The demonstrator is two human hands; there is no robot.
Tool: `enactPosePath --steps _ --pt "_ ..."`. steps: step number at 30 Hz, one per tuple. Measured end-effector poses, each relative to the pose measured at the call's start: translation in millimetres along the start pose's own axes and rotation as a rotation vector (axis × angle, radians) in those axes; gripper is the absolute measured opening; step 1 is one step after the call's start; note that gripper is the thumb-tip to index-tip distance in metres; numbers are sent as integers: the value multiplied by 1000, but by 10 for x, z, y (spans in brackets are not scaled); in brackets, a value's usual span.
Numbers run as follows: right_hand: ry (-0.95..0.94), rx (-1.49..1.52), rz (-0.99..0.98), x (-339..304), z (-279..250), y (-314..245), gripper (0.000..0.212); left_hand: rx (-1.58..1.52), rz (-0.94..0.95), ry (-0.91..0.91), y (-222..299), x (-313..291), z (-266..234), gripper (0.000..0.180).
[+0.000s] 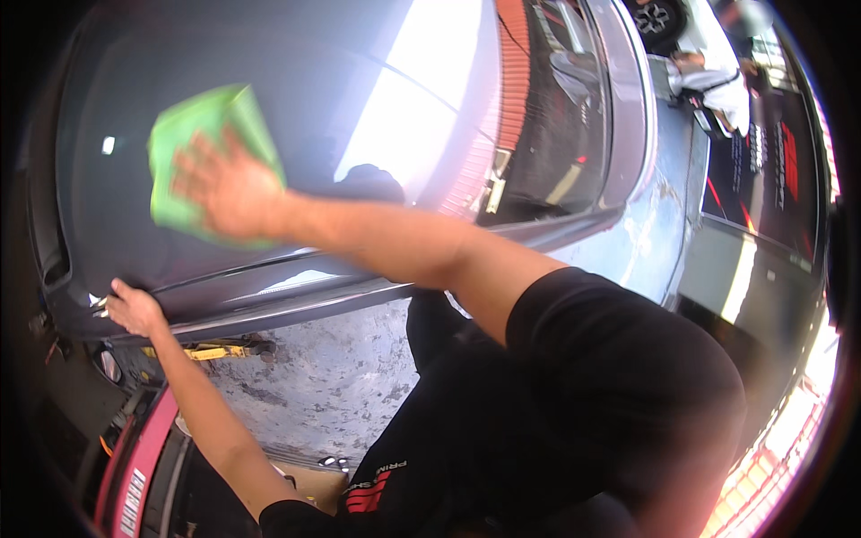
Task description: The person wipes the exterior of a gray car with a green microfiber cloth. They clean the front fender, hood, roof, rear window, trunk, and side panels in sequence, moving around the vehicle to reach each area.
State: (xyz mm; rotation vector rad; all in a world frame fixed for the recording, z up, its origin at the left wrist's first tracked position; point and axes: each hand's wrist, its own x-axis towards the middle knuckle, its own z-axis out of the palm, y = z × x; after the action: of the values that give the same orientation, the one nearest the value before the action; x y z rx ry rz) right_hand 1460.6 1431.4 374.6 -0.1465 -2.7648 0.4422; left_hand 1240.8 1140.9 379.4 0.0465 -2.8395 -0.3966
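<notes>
A bright green cloth [193, 125] lies on the broad, glossy dark-grey body panel [296, 108] of a car. My right hand [229, 184] presses down on it with the fingers spread out flat, and both hand and cloth are smeared by motion. Lower left, my left hand [134, 309] rests at the near edge of the car body with the thumb apart from the fingers. No object shows in it. Part of the cloth is hidden beneath my right hand and wrist.
Dark car glass [556, 117] adjoins the panel on the right. Below the car edge lie worn grey floor [332, 377] and a yellow item [215, 351]. A red object [143, 466] stands lower left. A person in white [717, 67] is near a wheel [659, 22], upper right.
</notes>
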Motion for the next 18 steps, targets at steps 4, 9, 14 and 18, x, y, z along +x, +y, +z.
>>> enactPosePath --steps 4,9,14,18 --pt "-53 393 -23 -1611 -373 -18 77 -25 -7 -5 -59 32 23 92" --pt "-791 125 421 -3427 -1278 380 92 25 3 -1 -68 70 6 94" --pt "-322 402 135 -2467 -669 -276 88 122 42 55 -6 126 -10 93" --pt "-23 372 63 -2045 -324 -507 66 76 -4 -7 -20 169 -43 92"
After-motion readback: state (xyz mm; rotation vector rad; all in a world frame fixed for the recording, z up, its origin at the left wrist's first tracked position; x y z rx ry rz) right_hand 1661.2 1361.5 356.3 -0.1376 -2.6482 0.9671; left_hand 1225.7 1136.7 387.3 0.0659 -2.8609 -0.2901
